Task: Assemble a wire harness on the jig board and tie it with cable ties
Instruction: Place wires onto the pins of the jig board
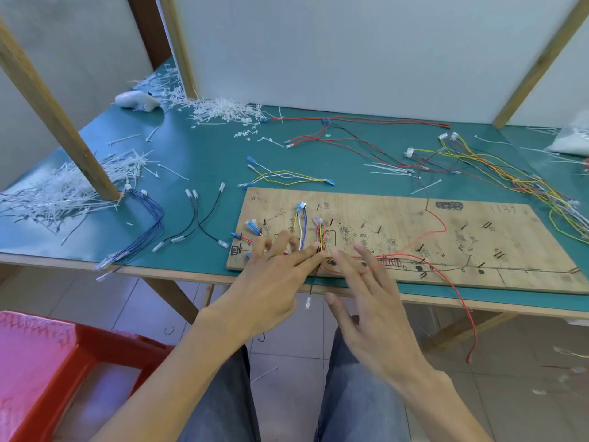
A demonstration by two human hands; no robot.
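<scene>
Harness wires (pixel 319 239) pinned by splayed left hand (pixel 271 282); right hand (pixel 369 301) spread (red wire across fingers).

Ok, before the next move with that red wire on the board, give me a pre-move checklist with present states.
1. Jig board lies flat on the table: ok.
2. Left hand fingertips press the wire bundle at the board's near edge: ok.
3. Right hand has the red wire secured: cannot tell; fingers spread, wire crosses them.
4. Red wire fully routed on the board: not ok; its tail hangs off the table edge.
5. Cable ties within reach: cannot tell; piled at the far side.
</scene>
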